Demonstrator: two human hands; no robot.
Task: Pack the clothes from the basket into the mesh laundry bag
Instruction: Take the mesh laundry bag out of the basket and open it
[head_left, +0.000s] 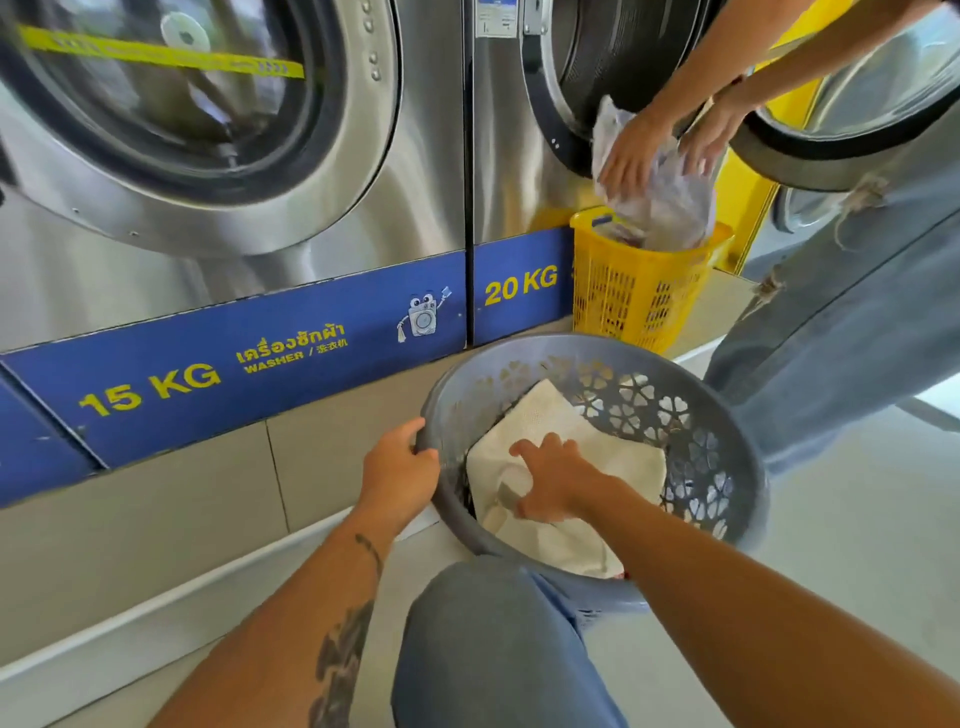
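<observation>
**Pulling the cream mesh piece out of the grey basket**

Step in hand, as I read it: get the mesh laundry bag (566, 467) out and open before any clothes go in.

- Left hand (397, 475), centre-bottom of frame: fingers curled over the near-left rim of the grey basket (727, 467), steadying it. Closed on the rim.
- Right hand (558, 483), just right of it, inside the basket: fingers bent, pressing into and gathering a fold of the cream fabric. Can't tell if it's a full pinch or only a press.
- Cream piece lies flat on top, covers most of the basket interior. Dark clothing shows only as a sliver at its left edge.

How to do it well (judgement):
- Keep left hand on the rim; the basket is tilted toward the knee and will likely slide if released.
- Find the bag's mouth or zipper before lifting. Neither is visible here.
- Lift the bag clear, then feed clothes in one at a time.

Counts:
- Baskets: 2. Grey one lower centre, yellow basket (639, 291) centre-right.
- Washers with visible doors: 2, labelled 15 KG (150, 387) and 20 KG (521, 286). Right one is open.
- People: 2. A second person's hands, upper right, hold a clear plastic bag (660, 192) over the yellow basket.
- Mesh bags: 1 seen.
</observation>
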